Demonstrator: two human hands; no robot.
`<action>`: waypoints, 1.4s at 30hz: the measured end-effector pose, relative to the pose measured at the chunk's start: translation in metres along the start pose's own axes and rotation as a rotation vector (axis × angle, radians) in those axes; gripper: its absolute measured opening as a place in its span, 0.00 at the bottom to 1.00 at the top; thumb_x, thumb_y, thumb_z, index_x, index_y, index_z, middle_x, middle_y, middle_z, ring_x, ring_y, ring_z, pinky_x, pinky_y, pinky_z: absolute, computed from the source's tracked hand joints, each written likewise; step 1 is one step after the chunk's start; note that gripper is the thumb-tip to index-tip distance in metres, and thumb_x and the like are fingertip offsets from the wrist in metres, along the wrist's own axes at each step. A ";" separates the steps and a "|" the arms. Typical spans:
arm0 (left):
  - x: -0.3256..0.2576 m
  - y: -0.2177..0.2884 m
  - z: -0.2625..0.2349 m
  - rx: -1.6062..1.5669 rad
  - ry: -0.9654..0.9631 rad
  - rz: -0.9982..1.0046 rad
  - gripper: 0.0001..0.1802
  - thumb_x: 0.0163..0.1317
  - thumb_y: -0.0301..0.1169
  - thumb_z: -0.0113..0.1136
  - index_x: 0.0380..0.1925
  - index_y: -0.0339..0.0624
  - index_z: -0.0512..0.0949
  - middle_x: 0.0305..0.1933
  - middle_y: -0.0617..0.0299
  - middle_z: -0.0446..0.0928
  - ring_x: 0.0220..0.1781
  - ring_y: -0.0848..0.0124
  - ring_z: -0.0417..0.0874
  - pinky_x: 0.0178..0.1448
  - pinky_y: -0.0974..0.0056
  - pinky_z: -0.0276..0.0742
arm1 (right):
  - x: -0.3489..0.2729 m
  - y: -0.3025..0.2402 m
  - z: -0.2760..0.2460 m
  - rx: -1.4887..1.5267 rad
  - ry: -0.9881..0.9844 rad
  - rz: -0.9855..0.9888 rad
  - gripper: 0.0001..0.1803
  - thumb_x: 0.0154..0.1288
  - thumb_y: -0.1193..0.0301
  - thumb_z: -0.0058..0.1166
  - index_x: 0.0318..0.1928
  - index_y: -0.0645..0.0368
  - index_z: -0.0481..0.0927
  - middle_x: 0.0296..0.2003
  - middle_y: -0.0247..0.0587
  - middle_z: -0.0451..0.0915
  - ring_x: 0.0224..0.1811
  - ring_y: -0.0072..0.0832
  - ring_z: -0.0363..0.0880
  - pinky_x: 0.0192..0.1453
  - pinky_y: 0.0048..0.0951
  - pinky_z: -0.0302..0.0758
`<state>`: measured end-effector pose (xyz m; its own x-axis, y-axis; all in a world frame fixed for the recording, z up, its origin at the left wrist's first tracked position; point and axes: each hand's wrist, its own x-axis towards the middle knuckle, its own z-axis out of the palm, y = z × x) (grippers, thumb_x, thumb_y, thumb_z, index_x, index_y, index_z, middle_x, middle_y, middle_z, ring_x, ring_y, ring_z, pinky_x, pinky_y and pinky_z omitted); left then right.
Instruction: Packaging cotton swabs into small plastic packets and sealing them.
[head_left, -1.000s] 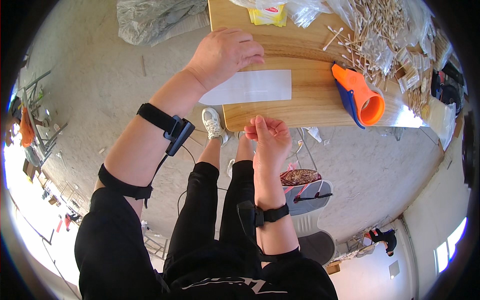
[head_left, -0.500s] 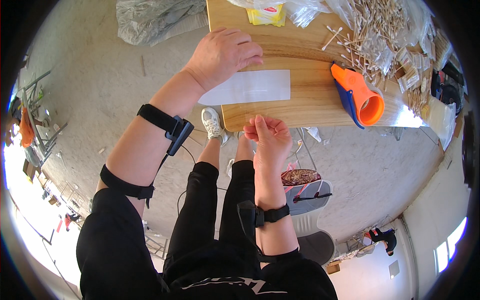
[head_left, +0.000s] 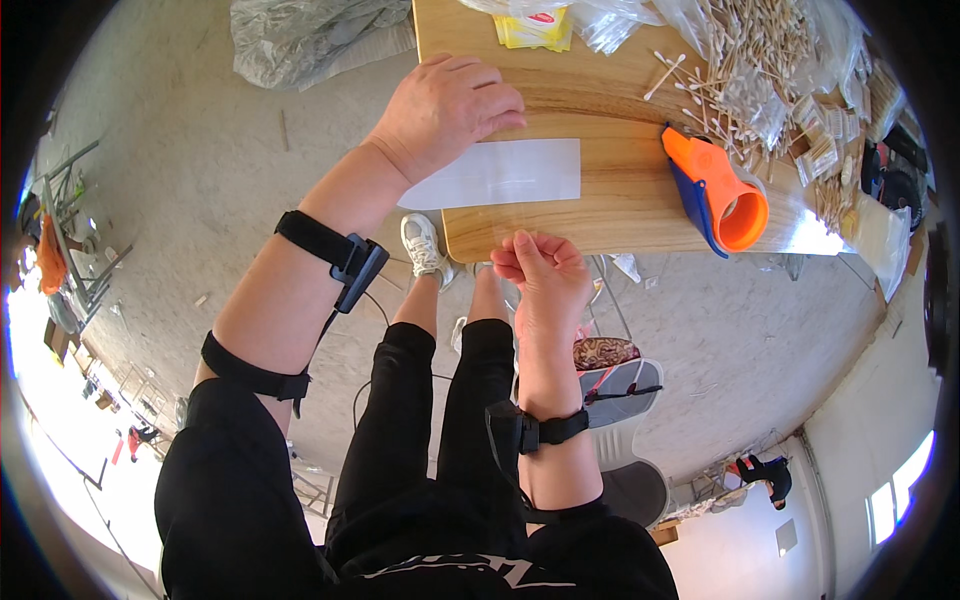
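Note:
A white strip of paper (head_left: 545, 168) lies across the near left part of the wooden table, its left end jutting past the edge. Over it runs a faint, see-through strip of clear tape (head_left: 507, 190). My right hand (head_left: 550, 280) pinches the tape's near end just off the table's front edge. Above the paper's far side is my left hand (head_left: 445, 110), back upward, fingers curled together close to the tape's far end; whatever they hold is hidden. To the right, an orange and blue tape dispenser (head_left: 712, 185) sits on the table.
Loose cotton swabs (head_left: 740, 90) and clear plastic bags (head_left: 870, 235) cover the table's (head_left: 610, 100) right side. Yellow packets (head_left: 532, 32) lie at the far edge. Below the table stands a grey chair (head_left: 625, 410) with sunglasses and a patterned pouch; crumpled plastic (head_left: 300, 45) is at upper left.
My right hand has shifted slightly to the right, its forearm with it. My left hand, the paper and the dispenser stay in place.

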<state>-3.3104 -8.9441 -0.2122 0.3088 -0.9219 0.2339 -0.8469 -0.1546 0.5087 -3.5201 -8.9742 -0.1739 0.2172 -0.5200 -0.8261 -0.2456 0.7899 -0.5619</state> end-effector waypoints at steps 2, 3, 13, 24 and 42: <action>0.000 0.001 0.000 -0.002 -0.008 -0.006 0.08 0.52 0.37 0.67 0.28 0.48 0.82 0.27 0.68 0.77 0.33 0.68 0.78 0.40 0.63 0.74 | 0.000 0.000 0.000 -0.004 -0.005 -0.003 0.05 0.65 0.78 0.58 0.36 0.67 0.74 0.29 0.44 0.82 0.26 0.28 0.83 0.32 0.23 0.80; 0.000 0.001 -0.001 0.000 -0.012 -0.009 0.08 0.52 0.37 0.67 0.28 0.48 0.82 0.27 0.68 0.77 0.33 0.68 0.78 0.40 0.63 0.74 | 0.000 0.000 0.000 -0.007 -0.005 -0.007 0.05 0.65 0.78 0.57 0.36 0.67 0.74 0.29 0.44 0.82 0.26 0.28 0.83 0.32 0.23 0.80; 0.001 0.000 -0.001 -0.027 -0.019 -0.021 0.08 0.52 0.38 0.67 0.28 0.48 0.82 0.29 0.68 0.78 0.34 0.67 0.79 0.41 0.62 0.74 | -0.001 -0.001 0.001 -0.006 0.007 -0.013 0.05 0.65 0.79 0.57 0.35 0.67 0.75 0.29 0.44 0.82 0.26 0.27 0.83 0.31 0.23 0.80; 0.004 0.002 -0.003 -0.016 -0.058 -0.040 0.09 0.54 0.39 0.65 0.27 0.47 0.81 0.29 0.69 0.78 0.35 0.67 0.79 0.41 0.62 0.72 | -0.001 0.000 0.000 -0.003 0.008 -0.013 0.05 0.65 0.79 0.57 0.35 0.67 0.75 0.29 0.44 0.82 0.26 0.27 0.83 0.32 0.23 0.80; 0.007 0.008 -0.005 0.087 -0.088 0.000 0.09 0.56 0.40 0.64 0.28 0.49 0.78 0.27 0.67 0.74 0.34 0.68 0.78 0.42 0.62 0.71 | 0.001 -0.003 0.003 -0.008 0.042 0.005 0.05 0.65 0.78 0.57 0.35 0.67 0.74 0.28 0.44 0.82 0.25 0.27 0.83 0.31 0.23 0.80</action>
<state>-3.3135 -8.9497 -0.2024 0.2728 -0.9490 0.1579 -0.8825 -0.1814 0.4339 -3.5163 -8.9758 -0.1726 0.1764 -0.5293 -0.8299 -0.2544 0.7899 -0.5579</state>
